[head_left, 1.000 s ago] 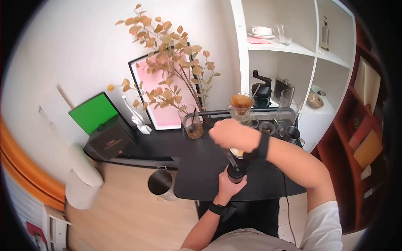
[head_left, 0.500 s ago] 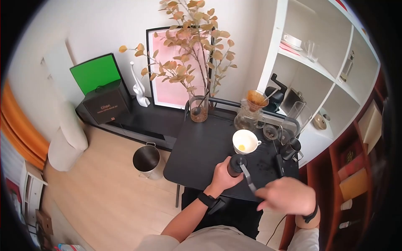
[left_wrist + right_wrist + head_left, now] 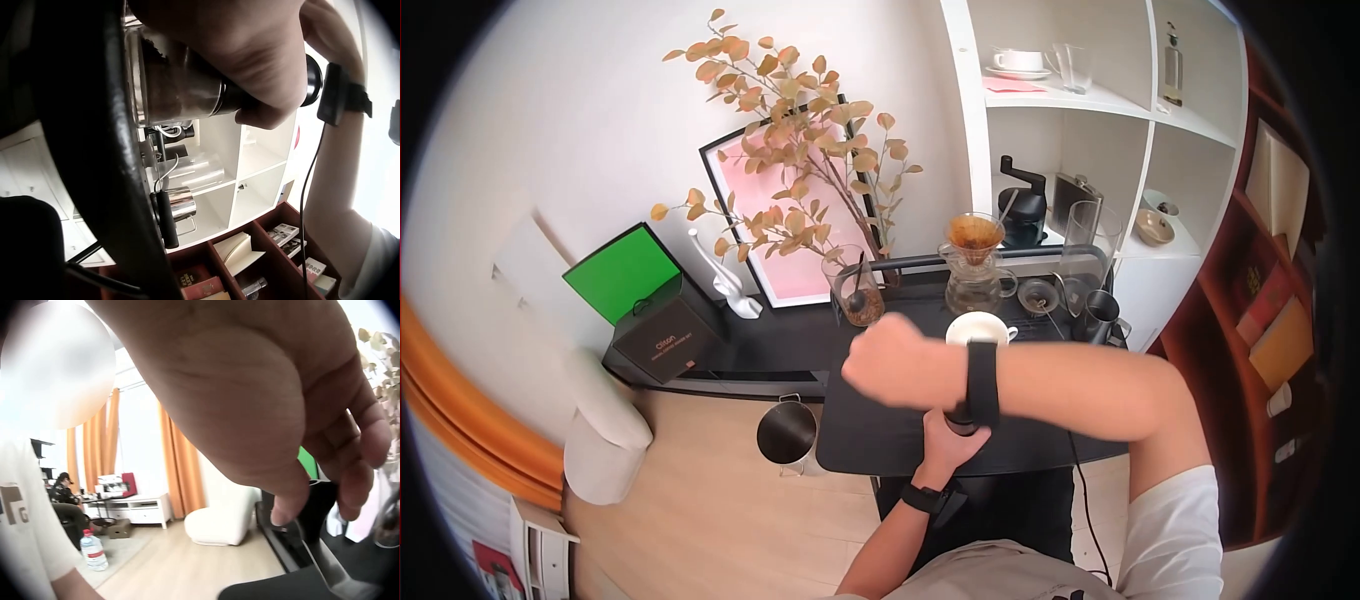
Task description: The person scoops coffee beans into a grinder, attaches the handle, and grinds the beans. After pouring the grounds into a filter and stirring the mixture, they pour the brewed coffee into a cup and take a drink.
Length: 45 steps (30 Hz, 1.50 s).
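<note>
My left hand (image 3: 943, 447) grips the body of a black manual coffee grinder (image 3: 178, 87) over the table's front part. In the left wrist view its clear lower jar shows dark contents and stands at the tabletop edge. My right hand (image 3: 900, 362) is above the grinder, hiding most of it in the head view. From the right wrist view, its thumb and fingers pinch the black knob (image 3: 317, 503) of the grinder's metal crank arm (image 3: 330, 565). Just behind stands a white cup (image 3: 975, 325), partly covered by the right wrist.
On the black table (image 3: 855, 420) stand a glass server with an amber dripper (image 3: 973, 237), a metal pitcher (image 3: 1097, 318) and a glass vase (image 3: 858, 295) with leafy branches. A cable (image 3: 1083, 510) hangs off the front. A bin (image 3: 787, 433) stands on the floor at left.
My right hand has swung the crank round, from far left to near right and back to the left over the grinder. The left hand keeps its grip. The head view tilted and returned.
</note>
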Available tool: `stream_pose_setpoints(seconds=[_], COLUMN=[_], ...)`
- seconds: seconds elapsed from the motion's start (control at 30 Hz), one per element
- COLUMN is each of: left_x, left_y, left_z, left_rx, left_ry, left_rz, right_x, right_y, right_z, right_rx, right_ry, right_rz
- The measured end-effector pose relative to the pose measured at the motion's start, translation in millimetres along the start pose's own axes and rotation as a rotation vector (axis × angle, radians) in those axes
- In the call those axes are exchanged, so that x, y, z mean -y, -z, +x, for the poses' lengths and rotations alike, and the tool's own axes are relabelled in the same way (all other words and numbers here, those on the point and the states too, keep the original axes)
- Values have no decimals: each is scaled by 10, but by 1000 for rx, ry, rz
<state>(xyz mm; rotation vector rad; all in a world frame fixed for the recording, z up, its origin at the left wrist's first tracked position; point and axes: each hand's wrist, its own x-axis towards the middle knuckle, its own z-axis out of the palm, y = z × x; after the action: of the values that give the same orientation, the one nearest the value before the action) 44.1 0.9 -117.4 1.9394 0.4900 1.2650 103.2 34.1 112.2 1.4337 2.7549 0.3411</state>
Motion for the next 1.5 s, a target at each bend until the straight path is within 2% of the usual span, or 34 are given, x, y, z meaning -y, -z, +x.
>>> stream_pose_setpoints(seconds=[0.03,0.07,0.13,0.23,0.3,0.43,0.5,0.57,0.67,0.7,0.73,0.77,0.83,0.87,0.9,0.97,1.0,1.1,1.17,1.2,1.23,1.27,1.3,1.33,1.4,1.47,1.5], left_x=[-28,-20,2,-108,-211,-176,-146,-163,-191,-159,-144,-181,-186,-127,2,266,321,176,69,40,13,-61,-152,-199,-196,-202,-225], left_y=[4,13,5,41,72,51,34,24,34,28,28,-2,-90,-46,-4,34,-121,-51,-56,-29,-12,5,34,41,37,38,32], left_z=[21,28,56,89,138,144,141,151,160,118,82,32,-18,-63,-108,-130,-116,-21,76,91,87,110,151,169,180,176,189], left_rx=[-3,-2,-29,-30,-54,-55,-65,-41,-58,-25,9,2,-59,-32,3,62,-87,-3,-88,-67,-50,-96,-79,-63,-100,-86,-83], left_ry=[165,164,22,45,50,14,26,21,34,127,214,436,539,521,262,-264,138,175,133,72,19,37,38,42,46,14,15], left_rz=[-114,-117,-71,-70,-85,-74,-89,-104,-59,-81,-97,-116,144,157,278,478,-200,-220,-226,-128,-31,-50,-72,-94,-106,-86,-91], right_x=[-158,-338,-617,-826,-787,-294,20,339,628,696,749,777,797,760,666,259,77,-392,-668,-727,-795,-839,-811,-697,-449,-94,72], right_y=[-30,-97,-137,-210,-70,378,577,664,560,496,347,135,-357,-359,-322,-265,-205,-68,-242,-233,-204,-224,-90,48,271,540,604], right_z=[4,-30,-278,-871,-1282,-1838,-1902,-1844,-1616,-1498,-1372,-1214,-815,-599,-401,-131,-85,-190,-389,-580,-823,-1073,-1277,-1483,-1754,-1874,-1907], right_rx=[49,80,125,142,260,431,525,522,409,355,170,-18,-60,-161,-260,-226,-167,-1,15,3,116,152,304,290,427,586,593], right_ry=[-60,-123,-243,-411,-455,-390,-282,-100,84,141,213,280,222,184,147,163,92,-103,-279,-326,-405,-464,-477,-483,-447,-350,-207], right_rz=[-31,-37,-59,-79,-39,70,205,158,265,298,249,182,-22,43,109,119,92,33,-24,-91,-71,-54,-21,20,84,223,271])
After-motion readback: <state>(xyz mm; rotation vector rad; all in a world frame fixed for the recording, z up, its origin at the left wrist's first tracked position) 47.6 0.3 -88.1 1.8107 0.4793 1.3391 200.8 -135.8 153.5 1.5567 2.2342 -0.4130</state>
